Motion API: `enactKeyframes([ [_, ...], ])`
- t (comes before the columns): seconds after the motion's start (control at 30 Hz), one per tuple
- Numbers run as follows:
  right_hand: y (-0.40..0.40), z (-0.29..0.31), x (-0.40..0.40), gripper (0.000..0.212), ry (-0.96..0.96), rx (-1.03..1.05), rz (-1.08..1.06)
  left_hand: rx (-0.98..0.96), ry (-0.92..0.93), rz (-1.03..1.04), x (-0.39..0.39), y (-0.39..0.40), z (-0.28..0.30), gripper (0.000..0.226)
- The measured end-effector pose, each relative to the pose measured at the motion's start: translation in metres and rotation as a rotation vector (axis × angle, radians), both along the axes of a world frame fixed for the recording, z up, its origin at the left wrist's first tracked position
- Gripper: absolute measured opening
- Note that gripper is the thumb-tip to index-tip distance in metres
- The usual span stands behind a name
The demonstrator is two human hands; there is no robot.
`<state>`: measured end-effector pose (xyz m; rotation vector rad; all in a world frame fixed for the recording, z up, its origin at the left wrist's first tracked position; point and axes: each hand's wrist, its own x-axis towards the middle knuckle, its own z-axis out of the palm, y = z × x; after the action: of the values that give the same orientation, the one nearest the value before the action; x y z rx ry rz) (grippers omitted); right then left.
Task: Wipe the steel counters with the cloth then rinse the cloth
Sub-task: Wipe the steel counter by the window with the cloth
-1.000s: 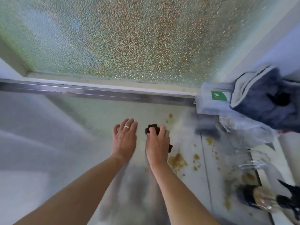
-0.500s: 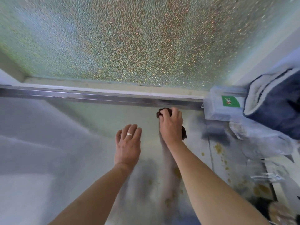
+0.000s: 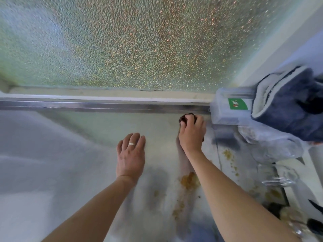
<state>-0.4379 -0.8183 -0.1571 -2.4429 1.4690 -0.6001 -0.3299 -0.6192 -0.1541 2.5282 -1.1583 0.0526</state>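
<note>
Now right hand (image 3: 191, 135) grips bunched cloth (image 3: 183, 118) w/ no clear long axis.

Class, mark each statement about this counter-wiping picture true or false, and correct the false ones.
1. The right hand holds a dark cloth near the counter's back rail. True.
2. The left hand grips a second cloth. False: it rests flat and bare on the steel counter.
3. The counter is already spotless. False: brownish residue lies beside the right forearm.
4. A ring shows on the left hand. True.
5. A clear box with a green label stands left of the left hand. False: it stands to the right of the right hand.
</note>
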Motion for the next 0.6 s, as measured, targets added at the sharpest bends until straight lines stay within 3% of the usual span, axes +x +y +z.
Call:
enactKeyframes([
  [0.5,0.088,0.01,-0.019,0.013,0.045,0.07,0.536,0.055,-0.054,-0.007,-0.003,0.001,0.003,0.023],
  [0.6,0.076,0.018,-0.03,0.016,0.023,-0.04,0.503,0.092,-0.062,-0.006,-0.004,-0.001,0.005,0.022],
])
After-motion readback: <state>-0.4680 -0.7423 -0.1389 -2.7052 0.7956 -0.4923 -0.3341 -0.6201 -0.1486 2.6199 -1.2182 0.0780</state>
